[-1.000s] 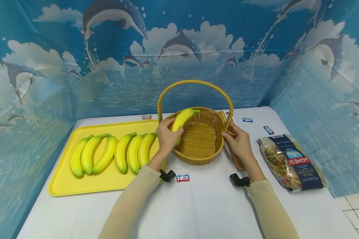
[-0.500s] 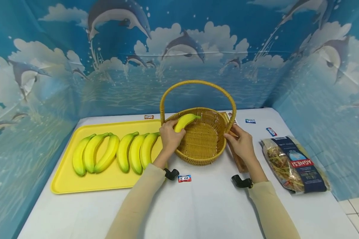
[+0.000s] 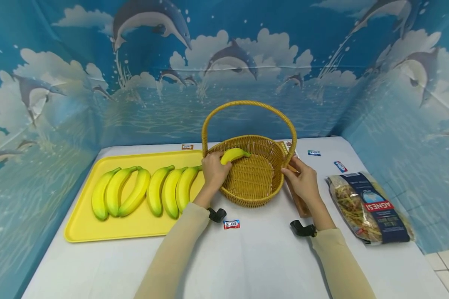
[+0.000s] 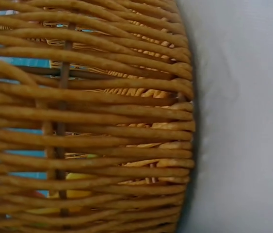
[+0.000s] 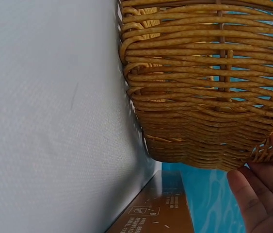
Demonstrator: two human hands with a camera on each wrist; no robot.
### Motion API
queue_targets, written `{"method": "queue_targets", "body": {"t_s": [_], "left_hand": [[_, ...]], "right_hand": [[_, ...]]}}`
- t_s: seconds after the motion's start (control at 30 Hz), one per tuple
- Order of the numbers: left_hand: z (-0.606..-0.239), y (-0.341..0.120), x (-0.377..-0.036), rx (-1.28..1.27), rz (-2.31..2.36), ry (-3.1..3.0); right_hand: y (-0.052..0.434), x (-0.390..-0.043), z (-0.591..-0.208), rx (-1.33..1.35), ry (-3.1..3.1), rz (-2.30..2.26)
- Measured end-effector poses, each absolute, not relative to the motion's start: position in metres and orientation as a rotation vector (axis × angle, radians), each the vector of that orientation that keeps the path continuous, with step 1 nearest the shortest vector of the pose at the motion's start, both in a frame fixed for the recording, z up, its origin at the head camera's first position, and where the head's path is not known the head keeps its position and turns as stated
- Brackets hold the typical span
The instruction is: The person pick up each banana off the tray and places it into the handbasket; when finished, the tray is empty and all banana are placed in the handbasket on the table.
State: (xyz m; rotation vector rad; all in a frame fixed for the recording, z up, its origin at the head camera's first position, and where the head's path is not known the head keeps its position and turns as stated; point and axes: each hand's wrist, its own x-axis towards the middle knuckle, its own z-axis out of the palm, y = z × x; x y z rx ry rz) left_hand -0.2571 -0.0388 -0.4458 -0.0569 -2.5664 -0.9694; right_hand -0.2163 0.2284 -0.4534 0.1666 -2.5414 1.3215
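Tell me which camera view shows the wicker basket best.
The head view: the wicker basket shows with handle, rim and inside. The left wrist view has mostly woven wall, close up; the right wrist view, its outer side, cropped.

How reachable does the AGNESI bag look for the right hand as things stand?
Probably yes: nothing stands between the right hand and the AGNESI bag lying to its right, though the hand would have to let go of the basket first.
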Motion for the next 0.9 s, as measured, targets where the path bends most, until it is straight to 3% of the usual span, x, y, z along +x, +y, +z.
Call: {"method": "queue_targets", "body": {"t_s": [0.57, 0.73, 0.9], "left_hand": [[-0.451, -0.038, -0.256, -0.099, -0.851, -2.546], [-0.451, -0.044, -0.249, -0.159, -1.116, -2.513], [-0.433, -0.061, -0.219, -0.233, -1.462, -2.436]], "right_hand": [[0.228, -0.216, -0.453, 0.187, -2.506, 1.33], [0.227, -0.216, -0.454, 0.171, -2.516, 1.336], [0.227, -0.216, -0.453, 0.177, -2.518, 1.341]]}}
